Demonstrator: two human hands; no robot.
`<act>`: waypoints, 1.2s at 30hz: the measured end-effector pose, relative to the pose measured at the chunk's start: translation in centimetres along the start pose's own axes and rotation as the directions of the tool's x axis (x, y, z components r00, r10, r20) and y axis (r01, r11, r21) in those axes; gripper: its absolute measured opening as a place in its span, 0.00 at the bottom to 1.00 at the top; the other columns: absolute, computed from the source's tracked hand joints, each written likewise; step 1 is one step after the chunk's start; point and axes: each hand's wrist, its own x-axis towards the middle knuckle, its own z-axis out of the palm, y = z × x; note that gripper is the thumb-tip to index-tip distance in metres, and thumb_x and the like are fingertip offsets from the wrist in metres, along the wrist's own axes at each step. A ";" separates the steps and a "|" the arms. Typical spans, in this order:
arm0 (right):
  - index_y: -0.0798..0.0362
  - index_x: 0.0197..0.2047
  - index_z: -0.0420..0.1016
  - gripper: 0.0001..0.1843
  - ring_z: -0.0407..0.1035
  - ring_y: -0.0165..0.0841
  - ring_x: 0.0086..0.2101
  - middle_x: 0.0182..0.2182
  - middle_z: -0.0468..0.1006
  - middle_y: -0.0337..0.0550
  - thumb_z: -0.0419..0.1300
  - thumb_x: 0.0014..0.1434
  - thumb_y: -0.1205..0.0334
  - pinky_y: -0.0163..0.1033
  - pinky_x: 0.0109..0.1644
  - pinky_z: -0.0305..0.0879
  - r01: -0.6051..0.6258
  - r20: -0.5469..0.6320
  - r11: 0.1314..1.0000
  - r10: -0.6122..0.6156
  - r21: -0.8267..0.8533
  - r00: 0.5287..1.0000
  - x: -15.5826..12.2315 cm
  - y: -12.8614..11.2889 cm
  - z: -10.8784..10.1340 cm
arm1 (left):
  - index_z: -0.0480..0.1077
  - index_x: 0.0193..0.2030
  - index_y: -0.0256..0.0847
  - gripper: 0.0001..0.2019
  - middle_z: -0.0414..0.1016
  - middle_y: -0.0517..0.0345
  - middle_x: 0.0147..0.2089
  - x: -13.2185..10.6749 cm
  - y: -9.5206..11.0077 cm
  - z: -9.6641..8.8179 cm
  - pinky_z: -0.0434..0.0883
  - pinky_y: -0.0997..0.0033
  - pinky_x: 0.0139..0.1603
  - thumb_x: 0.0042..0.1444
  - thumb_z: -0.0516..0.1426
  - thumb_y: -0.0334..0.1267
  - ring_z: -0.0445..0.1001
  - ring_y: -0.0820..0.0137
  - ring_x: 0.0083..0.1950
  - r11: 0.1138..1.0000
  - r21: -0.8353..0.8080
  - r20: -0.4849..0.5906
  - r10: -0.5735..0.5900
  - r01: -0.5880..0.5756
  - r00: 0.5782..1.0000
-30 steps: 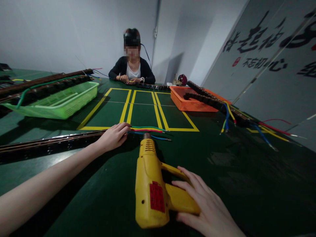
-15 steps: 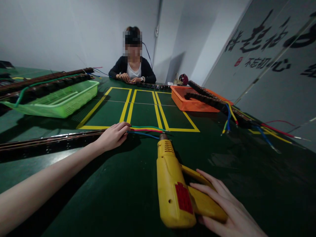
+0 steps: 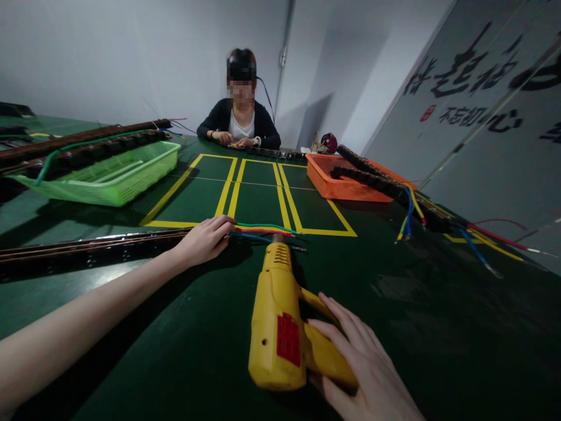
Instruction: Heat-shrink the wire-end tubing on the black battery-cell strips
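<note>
My right hand (image 3: pixel 357 356) is wrapped round the handle of a yellow heat gun (image 3: pixel 276 316) with a red label. The gun's metal nozzle points away from me, close over the blue wire (image 3: pixel 256 237). My left hand (image 3: pixel 209 237) is closed at the end of a long dark strip (image 3: pixel 109 247) with copper-coloured edges, where the wires come out. Green, yellow and red wires (image 3: pixel 267 229) run to the right from under its fingers, beside the blue one. The left fingertips and what they press are partly hidden.
A light green basket (image 3: pixel 118 190) with dark strips across it stands on the left. An orange basket (image 3: pixel 322 186) at the right holds more strips, their wire ends hanging out. Yellow tape (image 3: pixel 249 161) marks the green table. Across it sits a co-worker (image 3: pixel 241 117).
My right hand has moved the heat gun to the left, so its nozzle now lies over the blue wire, whose tip shows beyond it. My left hand stays in place on the strip.
</note>
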 end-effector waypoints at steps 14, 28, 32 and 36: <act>0.42 0.55 0.69 0.27 0.44 0.39 0.66 0.68 0.49 0.34 0.57 0.50 0.60 0.52 0.68 0.44 0.125 -0.003 0.988 -0.125 0.087 0.992 1.9 -5.7 2.2 | 0.63 0.49 0.38 0.12 0.67 0.47 0.54 0.0 0.0 0.1 0.70 0.59 0.52 0.59 0.48 0.30 0.69 0.61 0.52 0.999 0.033 0.013 -0.002 0.001 1.000; 0.41 0.51 0.71 0.23 0.65 0.37 0.52 0.51 0.74 0.34 0.62 0.50 0.60 0.45 0.60 0.54 0.184 -0.077 0.970 -0.173 0.160 0.982 2.0 -5.1 2.3 | 0.63 0.51 0.38 0.12 0.67 0.46 0.54 -0.1 -0.1 0.0 0.71 0.60 0.51 0.61 0.48 0.32 0.69 0.61 0.52 0.999 0.035 0.021 0.001 -0.001 1.000; 0.42 0.50 0.72 0.24 0.67 0.38 0.48 0.46 0.77 0.34 0.64 0.48 0.58 0.49 0.60 0.53 0.119 -0.007 0.976 -0.120 0.180 0.993 1.7 -3.9 1.4 | 0.63 0.49 0.37 0.11 0.67 0.46 0.54 0.0 0.0 -0.1 0.70 0.58 0.52 0.61 0.48 0.32 0.69 0.61 0.52 0.998 0.059 0.017 0.013 -0.014 1.000; 0.42 0.52 0.72 0.27 0.65 0.41 0.51 0.49 0.76 0.37 0.66 0.45 0.57 0.52 0.60 0.54 0.062 0.039 0.990 -0.067 0.128 0.997 1.0 -1.5 0.5 | 0.64 0.50 0.36 0.12 0.67 0.47 0.55 0.1 0.2 -0.2 0.65 0.55 0.58 0.61 0.48 0.31 0.67 0.60 0.55 0.992 0.113 0.012 0.051 -0.052 0.999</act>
